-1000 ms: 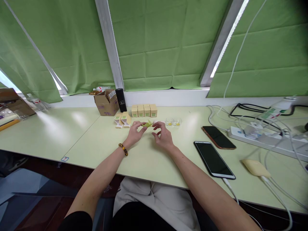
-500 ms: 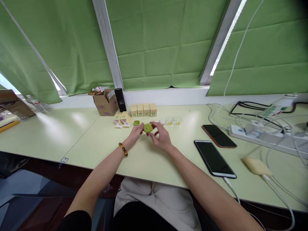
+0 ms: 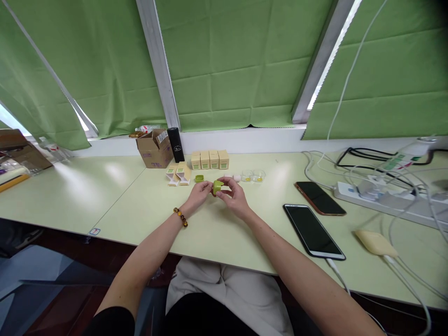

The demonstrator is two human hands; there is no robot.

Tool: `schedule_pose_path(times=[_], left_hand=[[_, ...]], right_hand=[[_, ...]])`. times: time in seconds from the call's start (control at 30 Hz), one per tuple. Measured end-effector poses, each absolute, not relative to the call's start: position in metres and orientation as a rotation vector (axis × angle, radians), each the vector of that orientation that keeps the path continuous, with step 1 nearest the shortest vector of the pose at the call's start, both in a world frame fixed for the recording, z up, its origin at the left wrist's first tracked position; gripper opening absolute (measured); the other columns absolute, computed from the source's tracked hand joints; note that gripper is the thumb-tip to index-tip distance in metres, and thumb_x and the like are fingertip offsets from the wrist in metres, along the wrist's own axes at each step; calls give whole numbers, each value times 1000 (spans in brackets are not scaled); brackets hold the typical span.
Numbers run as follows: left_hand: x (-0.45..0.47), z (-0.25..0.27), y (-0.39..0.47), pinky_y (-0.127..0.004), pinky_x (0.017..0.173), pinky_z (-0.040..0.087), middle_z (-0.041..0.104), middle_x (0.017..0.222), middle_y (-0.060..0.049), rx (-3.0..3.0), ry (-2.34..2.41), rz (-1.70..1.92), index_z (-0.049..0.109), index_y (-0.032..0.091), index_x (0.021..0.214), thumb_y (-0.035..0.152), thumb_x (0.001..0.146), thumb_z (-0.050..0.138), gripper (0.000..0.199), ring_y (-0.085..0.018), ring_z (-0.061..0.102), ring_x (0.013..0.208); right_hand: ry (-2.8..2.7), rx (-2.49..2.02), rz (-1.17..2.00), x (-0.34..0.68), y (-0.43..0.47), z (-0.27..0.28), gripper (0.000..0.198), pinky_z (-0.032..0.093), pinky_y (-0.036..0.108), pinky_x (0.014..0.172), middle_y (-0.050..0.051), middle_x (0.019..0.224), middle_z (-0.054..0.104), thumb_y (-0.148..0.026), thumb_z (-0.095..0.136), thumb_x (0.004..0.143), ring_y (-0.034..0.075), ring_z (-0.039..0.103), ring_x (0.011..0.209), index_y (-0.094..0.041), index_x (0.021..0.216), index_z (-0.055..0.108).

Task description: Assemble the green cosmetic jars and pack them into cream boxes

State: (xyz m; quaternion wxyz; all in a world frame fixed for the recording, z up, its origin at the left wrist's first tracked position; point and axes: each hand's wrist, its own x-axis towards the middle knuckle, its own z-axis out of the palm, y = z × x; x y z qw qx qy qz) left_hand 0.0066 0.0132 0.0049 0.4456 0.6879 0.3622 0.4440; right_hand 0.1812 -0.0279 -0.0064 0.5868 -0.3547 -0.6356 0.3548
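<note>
A small green plastic case (image 3: 217,187) is held above the table between my two hands, turned so that its side shows. My left hand (image 3: 200,194) pinches its left edge, fingertips pressed together. From the right, the thumb and fingers of my right hand (image 3: 234,198) close around it. Just beyond my left hand lies a green square tray-like part (image 3: 199,178). Past my right fingers are small pale pink pieces (image 3: 237,178), partly hidden, and two clear cups with yellow bits, one of them a clear cup (image 3: 259,176) at the end of the row.
Two opened paper boxes (image 3: 183,173) and a row of small cream boxes (image 3: 209,160) stand behind. A cardboard carton (image 3: 155,150) and a black cylinder (image 3: 175,145) are back left. On the right lie two phones, one a white-edged phone (image 3: 313,231), and a power strip (image 3: 381,200) with tangled cables.
The green case has been tilted: its top face with a hole faced me before, and now its side does. Both hands stay nearly in place.
</note>
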Motion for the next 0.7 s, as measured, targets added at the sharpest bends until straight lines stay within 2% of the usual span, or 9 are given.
schedule_pose_path(times=[0.07,0.2,0.3,0.4,0.57,0.7], left_hand=[[5,4,15,-31,73,51,72,79,-5,1645,907,1114,70,17,85,63,86,74,46,-18,65,76],[1,5,12,-27,66,49,74,94,-9,1482,781,1090,75,17,103,59,90,72,44,-19,68,84],[-2,10,6,-32,75,55,75,115,-14,1452,585,1000,75,18,122,55,90,74,48,-23,72,97],[-4,14,3,-38,83,57,75,122,-17,1472,496,946,72,19,134,51,85,81,60,-29,73,104],[-9,6,18,-43,95,56,75,124,-16,1436,510,1063,68,19,139,38,75,92,71,-30,72,112],[-13,-7,38,-47,107,53,76,123,-14,1419,643,1299,71,17,126,29,62,97,71,-29,71,117]], right_hand=[[-1492,-858,787,181,-29,-6,44,61,42,94,8,121,68,-46,74,85,24,66,113,-27,122,59],[-1546,-906,681,181,-32,-3,42,59,40,94,8,126,66,-40,72,86,24,65,118,-29,126,64],[-1570,-891,657,179,-35,-1,50,58,41,94,8,127,68,-33,74,83,24,66,116,-30,132,63],[-1569,-884,632,179,-35,1,57,58,42,94,7,126,70,-28,75,80,25,66,115,-30,135,61],[-1587,-933,465,186,-28,-4,54,59,43,94,9,134,68,-22,66,84,27,60,124,-27,137,59],[-1704,-1246,178,196,-17,-17,36,55,45,93,9,120,73,-16,54,91,30,54,123,-24,123,69]])
